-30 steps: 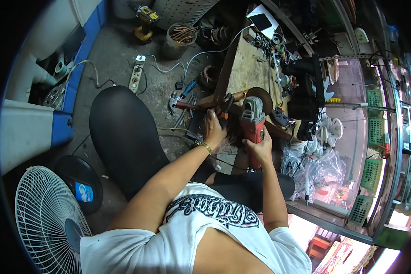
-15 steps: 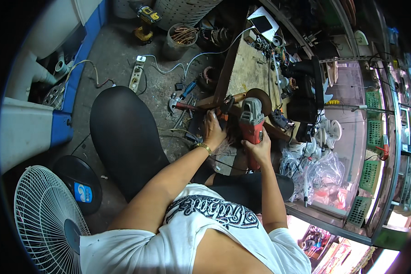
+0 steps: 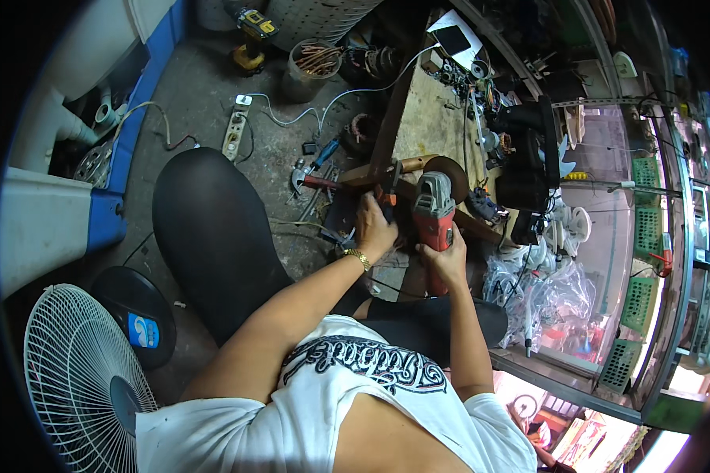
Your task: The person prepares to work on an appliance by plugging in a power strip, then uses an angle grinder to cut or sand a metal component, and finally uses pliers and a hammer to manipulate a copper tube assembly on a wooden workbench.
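Note:
My right hand [image 3: 447, 258] is wrapped round the body of a red and grey angle grinder [image 3: 434, 214]. A brown disc [image 3: 448, 175] on the grinder's far end stands beside the bench edge. My left hand [image 3: 375, 229] is closed at the near edge of the wooden bench [image 3: 430, 126], on an orange and dark clamp-like tool [image 3: 386, 194]; its exact kind is hard to make out. A copper-coloured rod-like piece [image 3: 415, 163] lies at the bench edge, next to the disc. Whether the disc touches it, I cannot tell.
On the floor lie a claw hammer [image 3: 315, 181], a blue-handled screwdriver [image 3: 324, 154] and a power strip [image 3: 234, 130]. Beyond stand a bucket of copper pieces [image 3: 297, 83] and a yellow cordless drill [image 3: 249, 55]. A fan [image 3: 83, 370] is at left, plastic bags [image 3: 560, 296] at right.
My left hand has shifted slightly right and its fingers have curled in closer. The grinder and my right hand have barely moved. Part of a person now shows outside at the lower right.

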Motion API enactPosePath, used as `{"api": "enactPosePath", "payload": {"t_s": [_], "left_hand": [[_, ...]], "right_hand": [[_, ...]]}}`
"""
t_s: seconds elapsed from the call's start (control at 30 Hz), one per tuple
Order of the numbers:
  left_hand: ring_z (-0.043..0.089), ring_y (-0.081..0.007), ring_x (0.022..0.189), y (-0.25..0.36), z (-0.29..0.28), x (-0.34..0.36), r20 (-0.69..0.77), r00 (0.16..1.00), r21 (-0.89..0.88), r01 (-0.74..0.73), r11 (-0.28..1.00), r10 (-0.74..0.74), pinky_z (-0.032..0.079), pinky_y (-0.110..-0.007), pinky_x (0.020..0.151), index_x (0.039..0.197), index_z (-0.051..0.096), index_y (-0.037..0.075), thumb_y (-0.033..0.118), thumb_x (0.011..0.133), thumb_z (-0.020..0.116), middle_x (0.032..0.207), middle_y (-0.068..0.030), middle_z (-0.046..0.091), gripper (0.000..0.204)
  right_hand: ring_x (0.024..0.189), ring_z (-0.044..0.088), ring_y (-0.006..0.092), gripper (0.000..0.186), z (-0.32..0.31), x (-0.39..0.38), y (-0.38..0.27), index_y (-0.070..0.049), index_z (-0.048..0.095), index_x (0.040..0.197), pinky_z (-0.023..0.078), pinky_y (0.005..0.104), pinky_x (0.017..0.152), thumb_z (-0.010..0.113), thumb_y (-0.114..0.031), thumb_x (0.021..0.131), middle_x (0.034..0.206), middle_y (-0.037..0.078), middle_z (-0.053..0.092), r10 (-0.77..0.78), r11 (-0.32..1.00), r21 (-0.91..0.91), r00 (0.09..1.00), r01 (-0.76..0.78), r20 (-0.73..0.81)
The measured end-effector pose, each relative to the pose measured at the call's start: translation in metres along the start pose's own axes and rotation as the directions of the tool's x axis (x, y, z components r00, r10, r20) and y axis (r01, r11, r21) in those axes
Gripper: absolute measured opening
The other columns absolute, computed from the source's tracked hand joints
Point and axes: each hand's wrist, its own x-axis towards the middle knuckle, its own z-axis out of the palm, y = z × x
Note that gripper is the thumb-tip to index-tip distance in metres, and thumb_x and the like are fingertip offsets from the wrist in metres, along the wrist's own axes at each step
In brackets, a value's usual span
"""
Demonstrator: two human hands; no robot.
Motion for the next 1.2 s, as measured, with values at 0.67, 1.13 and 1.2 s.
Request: {"api": "enactPosePath", "payload": {"t_s": [0.67,1.13,1.2], "left_hand": [[0.057,-0.0480,0.116,0.057,-0.005,-0.008,0.181,0.913,-0.117,0.390,0.913,-0.367,0.045,-0.049,0.102,0.126,0.043,-0.008,0.009,0.077,0.067,0.119,-0.0326,0.057,0.057],[0.057,-0.0479,0.117,0.051,0.000,-0.009,0.123,0.934,-0.113,0.349,0.930,-0.335,0.044,-0.048,0.104,0.131,0.042,-0.010,0.009,0.078,0.067,0.122,-0.0328,0.057,0.061],[0.056,-0.0479,0.118,0.052,0.000,-0.010,0.110,0.942,-0.120,0.330,0.936,-0.318,0.044,-0.048,0.104,0.131,0.041,-0.010,0.009,0.078,0.067,0.123,-0.0331,0.056,0.062]], "right_hand": [[0.119,0.065,0.0395,0.099,0.000,0.005,0.020,0.015,0.048,0.139,0.048,0.0418,0.103,0.090,-0.027,0.060,0.125,0.032,0.065,-0.035,0.999,-0.041,0.999,0.034,-0.024],[0.115,0.067,0.0390,0.096,0.009,0.006,0.019,0.012,0.051,0.137,0.050,0.0420,0.099,0.091,-0.028,0.060,0.121,0.029,0.068,-0.068,0.998,-0.020,0.997,0.067,-0.047],[0.114,0.068,0.0388,0.094,0.009,0.006,0.017,0.012,0.052,0.136,0.051,0.0420,0.098,0.091,-0.027,0.060,0.119,0.029,0.069,-0.067,0.998,-0.005,0.997,0.067,-0.043]]}}
